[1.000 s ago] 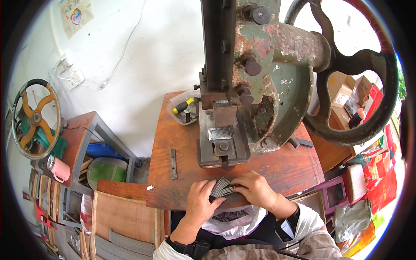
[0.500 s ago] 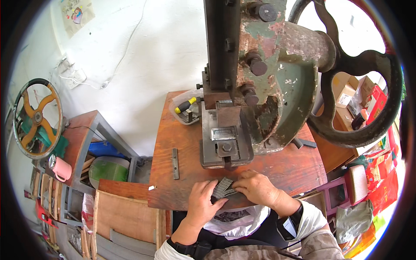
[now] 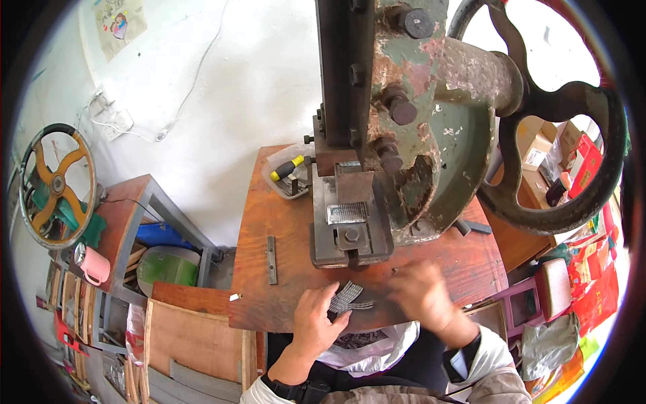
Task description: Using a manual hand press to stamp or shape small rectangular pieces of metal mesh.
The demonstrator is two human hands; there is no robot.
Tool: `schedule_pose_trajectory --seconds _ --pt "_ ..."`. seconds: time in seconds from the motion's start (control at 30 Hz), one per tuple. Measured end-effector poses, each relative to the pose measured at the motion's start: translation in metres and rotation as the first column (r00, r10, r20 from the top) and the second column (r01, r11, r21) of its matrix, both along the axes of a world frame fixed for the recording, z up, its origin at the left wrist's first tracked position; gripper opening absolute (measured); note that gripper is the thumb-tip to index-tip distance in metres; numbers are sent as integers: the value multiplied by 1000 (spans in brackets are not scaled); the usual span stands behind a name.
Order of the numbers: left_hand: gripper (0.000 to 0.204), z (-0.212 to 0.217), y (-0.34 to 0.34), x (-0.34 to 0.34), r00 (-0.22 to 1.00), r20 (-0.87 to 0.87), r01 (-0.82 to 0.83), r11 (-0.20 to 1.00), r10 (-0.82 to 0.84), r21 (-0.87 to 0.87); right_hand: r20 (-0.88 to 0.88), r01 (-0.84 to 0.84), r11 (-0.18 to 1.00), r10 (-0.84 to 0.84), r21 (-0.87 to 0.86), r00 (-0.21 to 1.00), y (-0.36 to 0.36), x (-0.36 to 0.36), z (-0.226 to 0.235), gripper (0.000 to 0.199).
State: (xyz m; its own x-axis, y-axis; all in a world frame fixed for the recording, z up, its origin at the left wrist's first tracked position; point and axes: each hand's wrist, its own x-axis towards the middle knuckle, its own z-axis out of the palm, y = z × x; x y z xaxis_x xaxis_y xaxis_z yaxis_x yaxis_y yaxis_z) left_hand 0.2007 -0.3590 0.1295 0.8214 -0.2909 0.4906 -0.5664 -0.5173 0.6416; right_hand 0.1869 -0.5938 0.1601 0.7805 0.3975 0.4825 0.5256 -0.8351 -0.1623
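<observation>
At the table's near edge, my left hand [image 3: 311, 318] is closed on a small fanned bundle of thin grey ridged strips [image 3: 346, 296]. Their free ends point up and to the right. My right hand [image 3: 425, 296] hovers just right of the bundle, apart from it. Motion smears its fingers, so I cannot see whether they hold anything. Beyond both hands stands a heavy green hand press [image 3: 464, 135] with worn paint. A shiny ridged metal piece [image 3: 347, 213] lies on its base plate [image 3: 330, 252], behind a bolted clamp [image 3: 351, 236].
A flat metal bar [image 3: 272, 260] lies on the wooden table [image 3: 252, 222]. A plastic tub [image 3: 296, 192] holds a yellow-black screwdriver [image 3: 287, 167]. Below the table edge, a white bag [image 3: 383, 353] contains dark scraps. The press's black handwheel [image 3: 572, 209] rises at right; a pink mug [image 3: 94, 262] stands left.
My right hand has let go of the strips and moved right, away from them. My left hand keeps its hold in nearly the same place.
</observation>
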Motion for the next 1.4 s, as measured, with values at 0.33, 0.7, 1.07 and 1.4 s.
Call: schedule_pose_trajectory --seconds 0.33,0.7,1.07,1.4 --pt "72 1 5 -2 995 -97 3 1000 -4 -13 -84 -211 975 205 -71 975 30 14 -12 54" --pt "50 15 -37 -3 981 35 -188 886 191 425 25 -88 916 85 391 996 5 8 -1 36" --pt "41 23 -5 -9 580 -429 -342 272 -692 -900 -223 245 927 -184 283 957 -53 21 -27 20" --pt "47 -11 4 -59 286 -435 -434 290 -854 -853 -264 153 943 -73 295 962 -65 8 -16 21"
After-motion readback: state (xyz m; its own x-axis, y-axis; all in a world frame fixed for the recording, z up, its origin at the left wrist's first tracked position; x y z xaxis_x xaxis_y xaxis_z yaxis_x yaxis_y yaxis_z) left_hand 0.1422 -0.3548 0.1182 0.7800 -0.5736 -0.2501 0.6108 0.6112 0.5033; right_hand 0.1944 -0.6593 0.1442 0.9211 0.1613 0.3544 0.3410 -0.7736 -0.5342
